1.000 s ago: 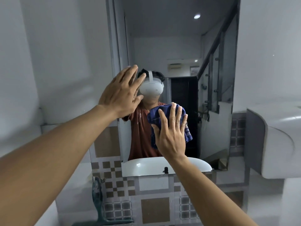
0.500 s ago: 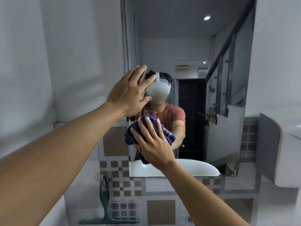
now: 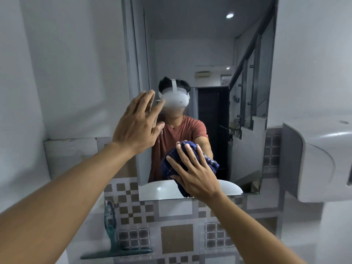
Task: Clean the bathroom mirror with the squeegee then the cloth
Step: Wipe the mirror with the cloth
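The frameless wall mirror (image 3: pixel 205 54) fills the upper middle of the head view. My right hand (image 3: pixel 194 174) presses a dark blue checked cloth (image 3: pixel 210 162) flat against the glass near the mirror's bottom edge. My left hand (image 3: pixel 140 125) is open, fingers spread, resting against the mirror's left edge at about head height. A teal squeegee (image 3: pixel 112 239) leans upright against the tiled wall at the lower left, blade down, untouched by either hand.
Patterned grey and brown wall tiles (image 3: pixel 177 237) run below the mirror. A white wall-mounted unit (image 3: pixel 320 161) juts out on the right at hand height. A plain white wall stands to the left. The mirror reflects a white basin, a staircase and a dark doorway.
My right hand slid the cloth left across the glass, then back right and down to the mirror's bottom edge. My left hand stayed against the mirror's left edge.
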Action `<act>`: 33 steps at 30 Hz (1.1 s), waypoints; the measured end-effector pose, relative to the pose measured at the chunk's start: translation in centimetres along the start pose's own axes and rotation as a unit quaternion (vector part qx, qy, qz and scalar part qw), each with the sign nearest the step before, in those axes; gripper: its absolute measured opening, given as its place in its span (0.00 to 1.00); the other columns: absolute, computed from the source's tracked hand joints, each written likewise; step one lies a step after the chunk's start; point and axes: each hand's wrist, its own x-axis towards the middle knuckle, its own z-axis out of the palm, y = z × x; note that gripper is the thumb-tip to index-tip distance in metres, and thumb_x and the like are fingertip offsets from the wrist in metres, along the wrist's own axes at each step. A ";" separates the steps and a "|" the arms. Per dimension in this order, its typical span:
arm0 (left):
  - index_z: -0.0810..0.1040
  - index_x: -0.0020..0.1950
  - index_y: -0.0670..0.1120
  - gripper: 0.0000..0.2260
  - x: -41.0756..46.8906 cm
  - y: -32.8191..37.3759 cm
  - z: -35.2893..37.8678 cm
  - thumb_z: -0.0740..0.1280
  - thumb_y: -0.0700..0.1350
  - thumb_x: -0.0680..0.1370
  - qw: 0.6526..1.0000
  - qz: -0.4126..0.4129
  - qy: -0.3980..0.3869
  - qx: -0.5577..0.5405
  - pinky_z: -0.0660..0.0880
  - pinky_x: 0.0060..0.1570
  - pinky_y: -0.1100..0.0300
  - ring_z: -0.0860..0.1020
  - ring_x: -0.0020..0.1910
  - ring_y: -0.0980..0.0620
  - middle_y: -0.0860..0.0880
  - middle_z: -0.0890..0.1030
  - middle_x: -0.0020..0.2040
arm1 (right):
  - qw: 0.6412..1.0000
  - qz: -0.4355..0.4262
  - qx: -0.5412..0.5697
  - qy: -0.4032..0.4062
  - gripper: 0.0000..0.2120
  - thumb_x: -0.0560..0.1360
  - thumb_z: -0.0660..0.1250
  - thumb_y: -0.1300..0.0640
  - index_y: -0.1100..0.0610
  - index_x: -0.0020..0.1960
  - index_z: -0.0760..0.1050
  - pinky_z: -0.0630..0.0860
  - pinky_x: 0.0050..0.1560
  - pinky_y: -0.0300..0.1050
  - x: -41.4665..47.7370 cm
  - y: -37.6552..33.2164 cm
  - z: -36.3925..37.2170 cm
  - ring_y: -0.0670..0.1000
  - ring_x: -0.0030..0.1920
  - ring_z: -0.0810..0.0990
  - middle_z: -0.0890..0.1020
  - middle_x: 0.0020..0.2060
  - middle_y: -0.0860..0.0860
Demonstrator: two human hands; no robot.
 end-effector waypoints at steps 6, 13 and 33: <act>0.63 0.79 0.48 0.33 -1.2 0.4 1.5 0.68 0.57 0.77 0.999 0.022 -0.029 0.013 0.61 0.75 0.39 0.56 0.78 0.36 0.35 0.59 0.79 | 0.994 0.105 -0.014 0.012 0.26 0.84 0.55 0.42 0.52 0.79 0.63 0.52 0.78 0.66 -1.6 3.5 -1.2 0.65 0.79 0.56 0.61 0.79 0.62; 0.62 0.79 0.49 0.32 -1.2 0.4 1.8 0.62 0.59 0.78 1.000 0.020 -0.019 0.014 0.60 0.75 0.39 0.55 0.79 0.37 0.36 0.59 0.79 | 0.973 0.228 0.025 0.022 0.27 0.85 0.45 0.41 0.51 0.82 0.51 0.44 0.80 0.64 -3.4 7.5 -1.9 0.61 0.81 0.42 0.53 0.81 0.61; 0.64 0.78 0.48 0.33 -1.2 0.3 2.0 0.61 0.60 0.76 0.999 0.027 0.005 0.028 0.61 0.74 0.39 0.58 0.77 0.36 0.36 0.61 0.78 | 0.916 0.394 0.070 -0.032 0.30 0.84 0.40 0.37 0.46 0.82 0.38 0.33 0.79 0.54 -12.8 4.3 1.2 0.61 0.81 0.37 0.42 0.81 0.59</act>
